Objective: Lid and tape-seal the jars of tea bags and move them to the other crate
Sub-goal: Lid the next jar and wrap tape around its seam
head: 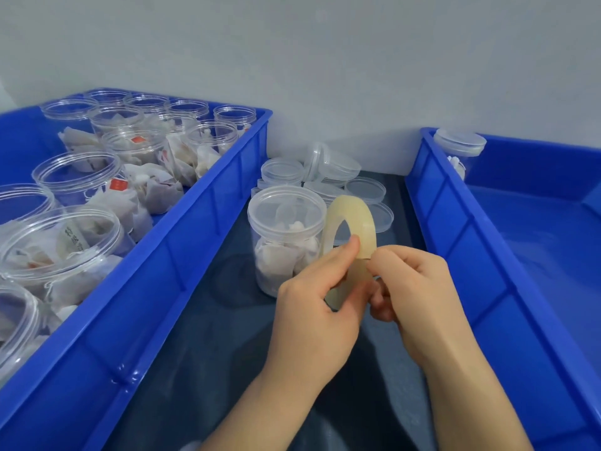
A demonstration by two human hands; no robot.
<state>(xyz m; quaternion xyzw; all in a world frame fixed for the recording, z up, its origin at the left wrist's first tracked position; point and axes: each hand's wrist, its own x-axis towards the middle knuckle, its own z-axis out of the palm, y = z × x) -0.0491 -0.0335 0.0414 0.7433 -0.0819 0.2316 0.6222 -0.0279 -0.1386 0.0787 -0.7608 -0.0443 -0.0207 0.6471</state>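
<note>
A clear jar of tea bags (286,242) with its lid on stands on the dark table between two blue crates. Just right of it my left hand (312,307) grips a pale yellowish roll of tape (353,219), thumb on the outer face. My right hand (413,288) pinches the tape's loose end at the roll's lower right. The left crate (182,242) holds several open jars with tea bags. The right crate (455,222) holds one lidded jar (458,148) in its far left corner.
Several loose clear lids (328,174) lie piled on the table behind the jar. A white wall runs close behind the crates. The dark table surface (227,353) shows between the crates in front of the jar.
</note>
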